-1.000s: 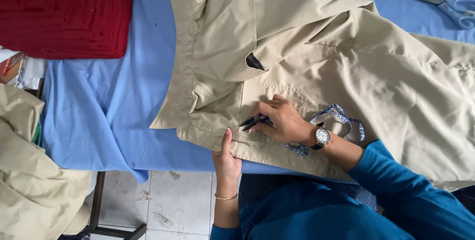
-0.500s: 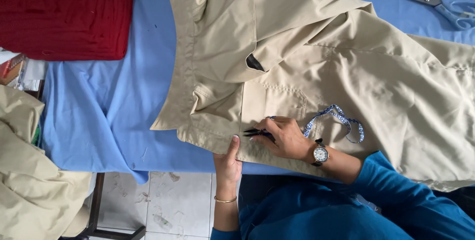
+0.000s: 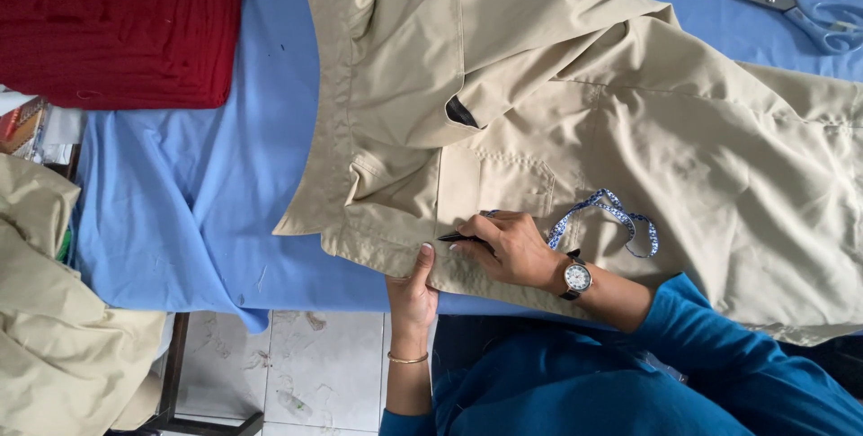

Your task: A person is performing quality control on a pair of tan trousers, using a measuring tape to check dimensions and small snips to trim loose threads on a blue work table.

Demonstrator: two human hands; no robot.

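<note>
A beige cotton garment with a stitched patch pocket (image 3: 575,139) lies spread over the table (image 3: 207,211), which is covered in a light blue cloth, and its lower hem runs along the table's near edge. The right hand (image 3: 512,247), with a round-faced wristwatch on a dark strap (image 3: 575,277) at the wrist, is closed around a slim dark marking pen (image 3: 463,237) whose tip rests on the fabric just beside the pocket's lower corner. The left hand (image 3: 412,292) comes up from under the table edge and pinches the hem, thumb on top, holding the cloth flat right next to the pen tip. A blue-and-white patterned measuring tape (image 3: 611,216) lies looped on the garment just behind the right hand.

Judging by this, the work appears to be at the marking stage: the garment is laid out and the tape is set down, but no drawn line or mark can be made out on the cloth, so how much marking is done is unclear. The steel scissors with pale blue handles (image 3: 791,9) lie well apart at the far right of the table, untouched. A folded dark red textile (image 3: 117,22) sits at the far left, and another beige cloth (image 3: 54,310) hangs off to the left of the table.
</note>
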